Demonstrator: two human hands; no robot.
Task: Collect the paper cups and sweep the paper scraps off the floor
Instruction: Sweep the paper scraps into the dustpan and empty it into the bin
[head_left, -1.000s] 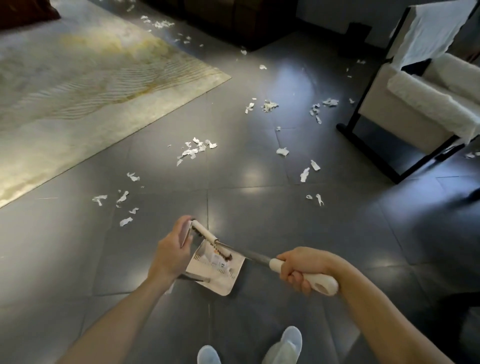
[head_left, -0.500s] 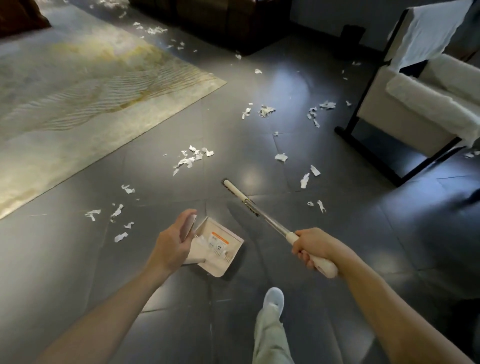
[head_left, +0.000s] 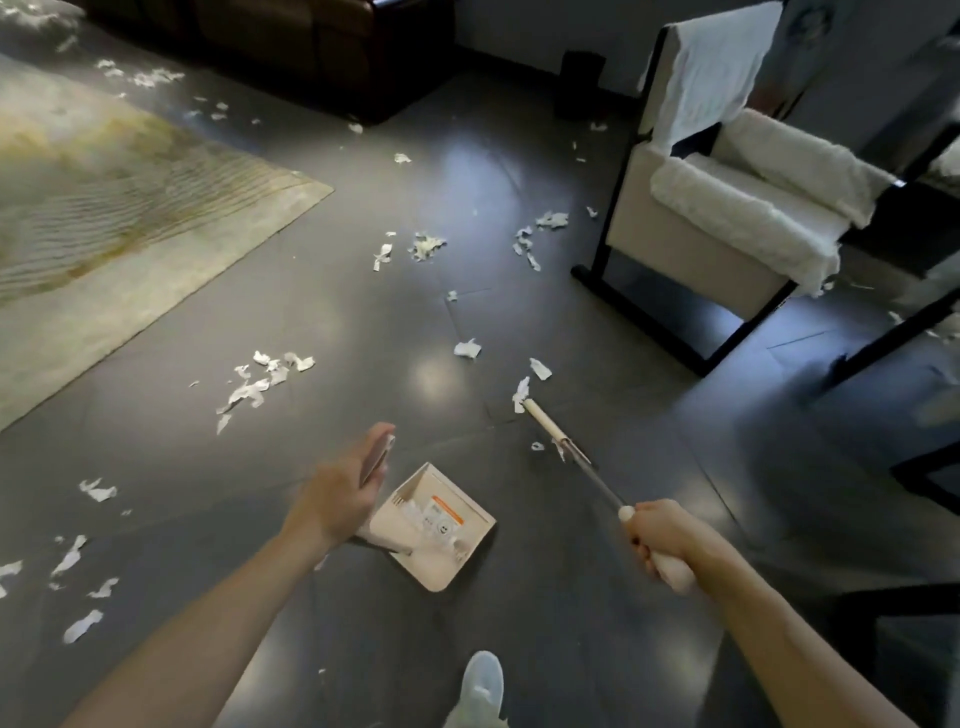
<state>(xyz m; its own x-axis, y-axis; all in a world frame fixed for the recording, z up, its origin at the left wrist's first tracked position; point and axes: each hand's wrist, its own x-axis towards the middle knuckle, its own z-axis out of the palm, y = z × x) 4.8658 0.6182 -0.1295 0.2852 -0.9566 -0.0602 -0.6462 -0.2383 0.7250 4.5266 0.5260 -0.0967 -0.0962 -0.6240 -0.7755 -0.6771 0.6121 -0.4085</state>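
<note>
Stood over paper scraps (head_left: 249, 389) on dark floor (head_left: 363, 322).
Gripped dustpan (head_left: 457, 561) with fingers of left hand (head_left: 343, 499); clenched broom (head_left: 540, 417) handle in right hand (head_left: 662, 540), broom tip just beside a scrap.

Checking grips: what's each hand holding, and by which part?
Left hand holds the dustpan by its upright handle; right hand grips the broom at the white end of its handle.

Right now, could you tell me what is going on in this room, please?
A person is sweeping paper scraps off a dark floor. The left hand holds a dustpan with some scraps in it; the right hand grips a broom, its head beside more scraps. Many lie unswept.
</note>
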